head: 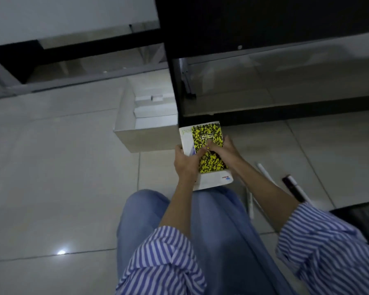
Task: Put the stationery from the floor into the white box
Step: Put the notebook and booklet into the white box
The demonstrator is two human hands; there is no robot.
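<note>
We hold two books out in front of our knees with both hands. Our left hand [185, 161] grips the left edge of the stack, fingers curled over the top and thumb lying across the cover. Our right hand [225, 149] holds the right side, with the fingers pressed flat on the small yellow and black notebook [209, 145]. That notebook is speckled and lies on top of a bigger white book [213, 180] with a smooth cover.

The white box [145, 133] is open and made of card. It sits on the floor just to the left of the books and a bit farther away. We see flat white things inside it.

On the floor to the right, near our right arm, lie a white pen [264, 172] and a dark marker [293, 186]. Another thin white pen [251, 204] lies beside our leg.

The floor [51, 167] is shiny pale tile. A black shelf [264, 28] with glass stands at the far side. Our sleeves are blue and white striped, and our trousers are blue.
</note>
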